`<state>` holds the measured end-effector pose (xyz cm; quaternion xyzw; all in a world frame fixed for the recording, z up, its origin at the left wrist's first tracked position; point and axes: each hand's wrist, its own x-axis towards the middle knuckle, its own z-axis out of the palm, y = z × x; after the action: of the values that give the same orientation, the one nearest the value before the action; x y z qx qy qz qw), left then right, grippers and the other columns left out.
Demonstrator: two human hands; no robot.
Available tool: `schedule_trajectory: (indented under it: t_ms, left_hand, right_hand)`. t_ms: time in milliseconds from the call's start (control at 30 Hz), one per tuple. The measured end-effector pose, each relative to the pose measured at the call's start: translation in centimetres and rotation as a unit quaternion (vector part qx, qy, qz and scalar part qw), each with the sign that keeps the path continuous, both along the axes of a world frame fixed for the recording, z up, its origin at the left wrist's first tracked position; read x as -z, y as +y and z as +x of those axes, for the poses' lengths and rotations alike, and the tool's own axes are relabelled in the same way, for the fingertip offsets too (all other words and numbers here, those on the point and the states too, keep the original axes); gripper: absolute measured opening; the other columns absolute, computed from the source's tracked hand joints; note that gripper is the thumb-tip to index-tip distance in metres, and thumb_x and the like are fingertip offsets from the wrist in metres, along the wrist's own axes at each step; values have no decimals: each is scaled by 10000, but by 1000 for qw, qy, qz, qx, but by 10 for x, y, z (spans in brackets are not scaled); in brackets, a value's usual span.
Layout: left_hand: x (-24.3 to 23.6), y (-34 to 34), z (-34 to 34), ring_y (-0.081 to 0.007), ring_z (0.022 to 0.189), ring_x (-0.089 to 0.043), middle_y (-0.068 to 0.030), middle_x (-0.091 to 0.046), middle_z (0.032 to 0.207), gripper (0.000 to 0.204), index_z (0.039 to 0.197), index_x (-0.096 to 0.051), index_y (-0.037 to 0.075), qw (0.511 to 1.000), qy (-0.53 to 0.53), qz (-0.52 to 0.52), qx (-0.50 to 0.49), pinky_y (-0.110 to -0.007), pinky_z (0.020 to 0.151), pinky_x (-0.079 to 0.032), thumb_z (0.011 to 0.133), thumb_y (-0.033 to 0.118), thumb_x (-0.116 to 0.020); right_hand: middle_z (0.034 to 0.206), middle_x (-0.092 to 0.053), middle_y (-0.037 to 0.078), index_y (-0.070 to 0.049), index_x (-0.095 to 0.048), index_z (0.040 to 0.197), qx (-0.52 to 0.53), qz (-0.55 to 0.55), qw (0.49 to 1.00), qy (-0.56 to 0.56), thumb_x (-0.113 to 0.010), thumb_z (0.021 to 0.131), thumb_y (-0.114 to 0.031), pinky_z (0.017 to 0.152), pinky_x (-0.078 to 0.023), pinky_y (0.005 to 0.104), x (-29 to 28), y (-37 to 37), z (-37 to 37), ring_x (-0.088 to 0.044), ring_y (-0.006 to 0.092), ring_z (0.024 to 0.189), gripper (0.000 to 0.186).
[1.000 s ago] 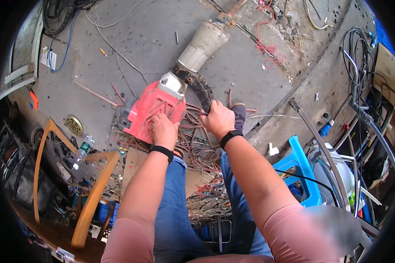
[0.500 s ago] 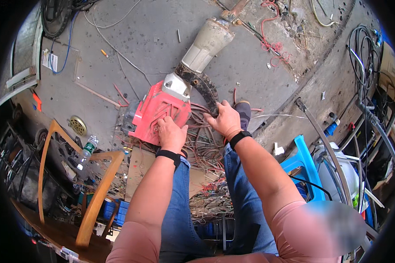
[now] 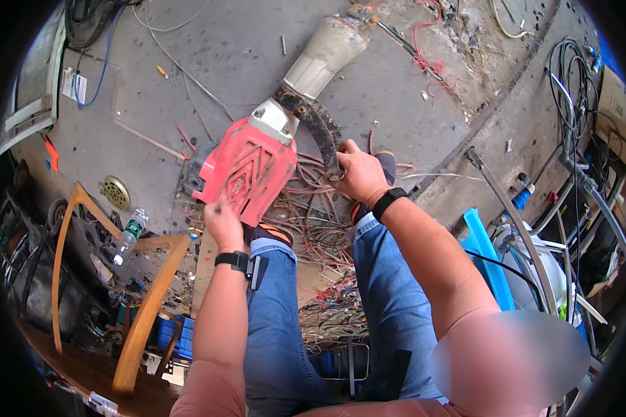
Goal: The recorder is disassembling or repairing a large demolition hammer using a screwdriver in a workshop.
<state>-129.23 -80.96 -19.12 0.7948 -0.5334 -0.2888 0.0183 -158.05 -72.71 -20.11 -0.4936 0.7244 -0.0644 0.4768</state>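
Note:
A demolition hammer (image 3: 261, 163) with a red ribbed housing lies on the grey floor in front of me. Its grey barrel (image 3: 325, 59) points away to the upper right. A dirty black curved side handle (image 3: 320, 128) bends back toward me from the collar. My right hand (image 3: 360, 175) is closed round the near end of that handle. At the near end of the red housing, my left hand (image 3: 222, 226) has its fingers curled against the edge; its fingertips are partly hidden.
Tangled cables (image 3: 313, 236) cover the floor between my feet. A wooden chair (image 3: 146, 320) and a plastic bottle (image 3: 131, 235) are at left. On the right are a blue plastic stool (image 3: 485, 257), a metal bar (image 3: 511, 215) and coiled black cable (image 3: 570, 97).
My left hand has moved from the top of the red housing back to its near-left edge. The hammer's housing has tilted slightly. My right hand keeps hold of the side handle.

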Motion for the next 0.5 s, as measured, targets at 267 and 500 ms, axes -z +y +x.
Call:
schedule_trajectory:
  t_ms: [267, 500]
  left_hand:
    - [5, 38, 59, -357, 1202, -373, -188, -349, 1340, 694, 1330, -289, 11, 826, 247, 306, -403, -460, 1003, -274, 865, 507, -425]
    - [16, 53, 44, -283, 1279, -304, -105, -362, 1372, 689, 1359, -298, 79, 804, 374, 277, -370, -480, 1062, -121, 840, 511, -435]
  right_hand:
    - [1010, -585, 110, -64, -605, 953, 52, -71, 996, -29, -663, 673, -212, 774, -473, 386, 14, 7, 13, -576, 296, 914, 322]
    - [905, -603, 145, -46, -600, 854, 54, -21, 997, -55, -632, 652, -171, 750, -464, 409, 3, -4, 14, -572, 335, 861, 240]
